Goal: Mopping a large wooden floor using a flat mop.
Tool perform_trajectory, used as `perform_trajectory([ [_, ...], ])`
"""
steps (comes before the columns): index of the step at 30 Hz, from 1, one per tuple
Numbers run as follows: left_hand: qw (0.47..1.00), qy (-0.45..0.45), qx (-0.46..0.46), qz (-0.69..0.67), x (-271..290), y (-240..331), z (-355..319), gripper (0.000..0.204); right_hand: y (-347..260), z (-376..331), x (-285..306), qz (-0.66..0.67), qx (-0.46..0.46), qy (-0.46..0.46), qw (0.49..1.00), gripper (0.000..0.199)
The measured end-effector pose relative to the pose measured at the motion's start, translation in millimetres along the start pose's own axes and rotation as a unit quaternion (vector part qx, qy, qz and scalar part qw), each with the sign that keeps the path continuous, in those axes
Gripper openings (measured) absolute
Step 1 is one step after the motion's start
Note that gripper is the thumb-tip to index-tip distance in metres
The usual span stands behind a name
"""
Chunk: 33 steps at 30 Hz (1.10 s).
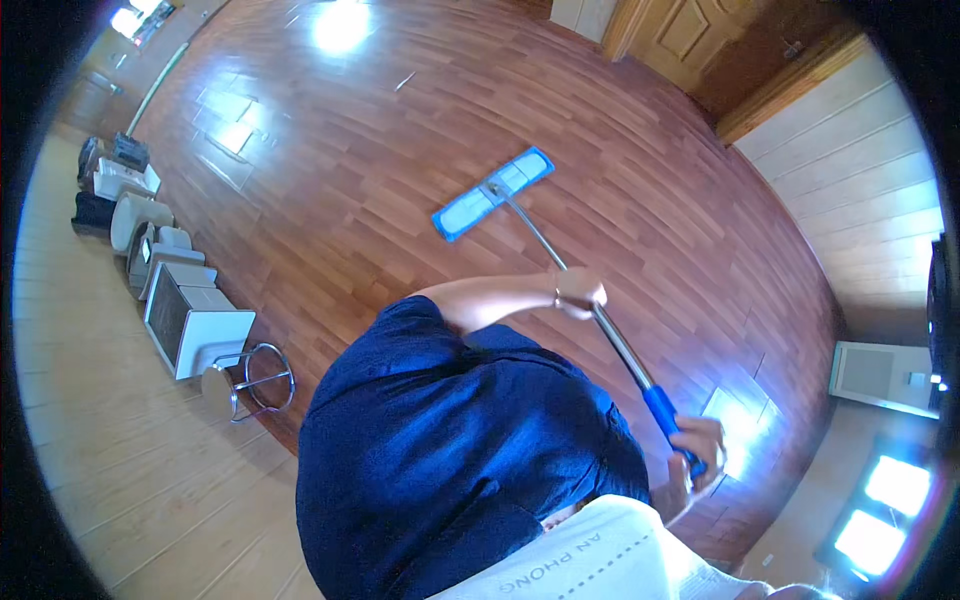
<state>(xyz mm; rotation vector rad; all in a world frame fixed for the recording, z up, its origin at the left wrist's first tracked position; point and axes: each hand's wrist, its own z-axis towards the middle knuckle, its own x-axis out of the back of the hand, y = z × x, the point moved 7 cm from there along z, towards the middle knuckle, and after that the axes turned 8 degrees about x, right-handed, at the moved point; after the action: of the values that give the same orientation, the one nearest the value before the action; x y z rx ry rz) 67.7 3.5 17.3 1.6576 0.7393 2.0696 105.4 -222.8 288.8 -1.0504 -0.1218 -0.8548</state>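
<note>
A flat mop with a blue rectangular head (464, 214) lies on the wooden floor ahead of me. Its metal pole (622, 342) slants back toward my right side and ends in a blue grip (661, 408). My left hand (580, 291), with a band at its wrist, is closed around the middle of the pole. Lower down, my right hand (698, 447) wraps the grip near its end; its fingers are slightly blurred. The mop head rests flat, tilted up toward the right in the picture.
Along the left wall stand a round stool (222, 391) with metal legs, a white cabinet-like unit (215, 335) and several boxy items. A wooden door (700, 40) is at the far right. A white appliance (884, 377) stands by the right wall. A thin light object (405, 81) lies on the floor.
</note>
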Motion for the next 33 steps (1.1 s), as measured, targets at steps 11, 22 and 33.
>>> perform_trajectory([
  [11,0.909,0.097,0.398,0.076,80.1,-195.3,-118.7,0.005,71.7,58.6,-195.9,0.089,0.040,-0.208,0.973,0.025],
  [22,0.755,0.237,0.603,0.107,112.5,-235.4,-283.0,0.008,75.2,69.7,-310.3,0.300,-0.045,-0.356,0.884,0.044],
  [33,0.807,0.286,0.497,0.139,90.0,-154.5,-348.2,0.018,43.6,55.3,-291.7,0.425,-0.048,-0.393,0.814,0.019],
])
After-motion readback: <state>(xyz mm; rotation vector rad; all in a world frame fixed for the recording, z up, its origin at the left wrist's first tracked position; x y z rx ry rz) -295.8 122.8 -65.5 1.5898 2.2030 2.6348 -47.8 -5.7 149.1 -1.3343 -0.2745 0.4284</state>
